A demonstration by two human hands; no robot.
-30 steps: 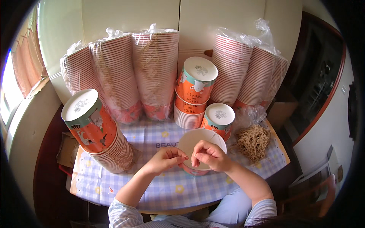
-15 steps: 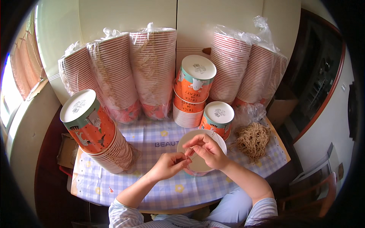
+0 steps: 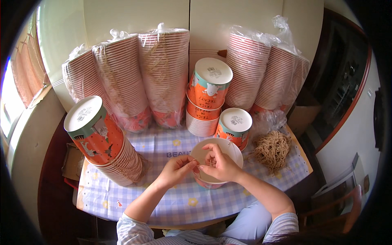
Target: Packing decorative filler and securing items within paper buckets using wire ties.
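Note:
A round paper bucket (image 3: 230, 165) stands open side up in front of me, white inside. Over its near left rim my left hand (image 3: 176, 170) is closed in a pinch on a thin tan cord. My right hand (image 3: 220, 165) meets it there, thumb and curled fingers closed on the same cord, index finger raised. The fingertips almost touch, and much of the cord is hidden between them. Another bit of cord shows at the bucket's far rim. To the right lies a tangled heap of tan cords (image 3: 272, 152).
Upside-down orange and green buckets stand behind as a stack (image 3: 210, 87) and a lower bucket (image 3: 235, 122). A tilted stack (image 3: 100, 130) is at the left. Tall bagged stacks (image 3: 163, 73) line the back. A checked cloth (image 3: 159, 204) covers the table.
Both hands have shifted slightly left. The left fingers have risen toward the bucket's left rim, and the right fingers have curled in more. The bucket shows a little more of its inside.

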